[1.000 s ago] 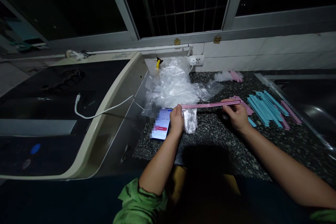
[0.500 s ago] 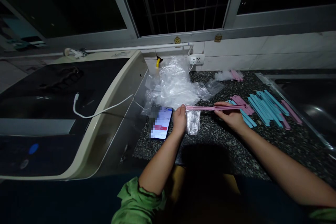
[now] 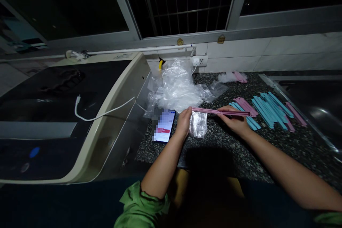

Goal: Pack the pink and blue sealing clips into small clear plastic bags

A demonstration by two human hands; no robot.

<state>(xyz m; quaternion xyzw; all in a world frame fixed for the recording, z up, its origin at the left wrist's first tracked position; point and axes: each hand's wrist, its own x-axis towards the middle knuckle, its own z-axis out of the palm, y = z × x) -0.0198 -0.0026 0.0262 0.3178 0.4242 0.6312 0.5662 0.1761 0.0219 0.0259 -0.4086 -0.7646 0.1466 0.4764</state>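
Observation:
My left hand [image 3: 184, 124] is closed on the left end of a small bundle of long, thin pink plastic sticks [image 3: 205, 110], which look like bag-sealing clips. My right hand [image 3: 234, 122] pinches the same bundle toward its right end, thumb below and fingers behind. The sticks lie nearly level above the counter. Just under them, beside my left fingers, shows a small clear plastic bag [image 3: 198, 125]; whether my left hand also grips it is hidden. Behind my right hand are loose blue sticks [image 3: 268, 110] and more pink sticks [image 3: 245, 106] on the counter.
A heap of clear plastic bags [image 3: 177, 85] lies at the back by the wall socket [image 3: 202, 60]. A lit phone [image 3: 164, 126] rests left of my left hand. A washing machine [image 3: 114, 114] with a white cable stands at left, a metal sink [image 3: 317, 110] at right.
The left end of the pink bundle has shifted slightly right with my left hand, so it slopes down a little to the right. More of the small clear bag shows below it.

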